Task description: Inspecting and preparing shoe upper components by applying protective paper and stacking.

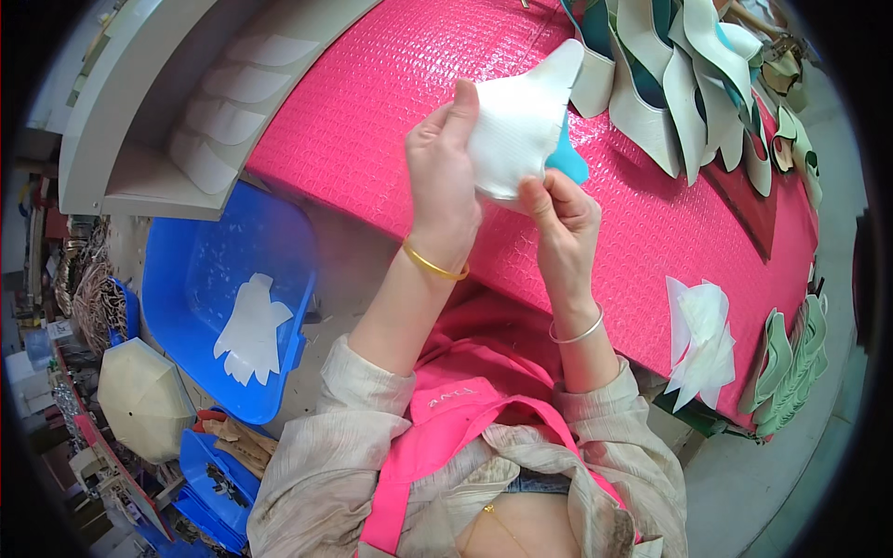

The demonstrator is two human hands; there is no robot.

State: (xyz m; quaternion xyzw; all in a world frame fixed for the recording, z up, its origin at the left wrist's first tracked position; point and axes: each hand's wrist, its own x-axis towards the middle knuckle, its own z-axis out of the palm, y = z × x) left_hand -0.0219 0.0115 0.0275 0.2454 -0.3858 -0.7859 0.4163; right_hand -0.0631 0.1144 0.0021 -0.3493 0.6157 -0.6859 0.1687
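At the far left, a bundle of pale cords (98, 288) is being seen beside a cream thing with many sides (144, 400). Above them, a grey shelf (163, 205) is standing, and curved white shapes (246, 84) are being held in a row in it. Below the shelf, a big blue bin (228, 223) is sitting, with white cut pieces (249, 330) lying in it. Smaller blue trays (209, 470) are being kept under the bin. Next comes the left hand (442, 172), with a gold bangle (435, 263) being worn on its wrist. A white piece (514, 121) is being held up by both hands over the pink bench (363, 112). Its left side is being gripped by the left hand, with the thumb lying on top; the other fingers are being hidden underneath, so how they are bent cannot be told. A turquoise bit (566, 160) is peeking out at its right edge; whether it is joined on cannot be told. The near edge of the white piece is being pinched by the thumb and bent fingers of the right hand (569, 228). A silver bangle (579, 332) is being worn there. At the back right, long white shoe-like parts (642, 126) are being bunched together, showing blue-green insides. Thin white sheets (702, 339) are lying near the front edge, and curved pale green parts (791, 363) are being stacked at the far right.
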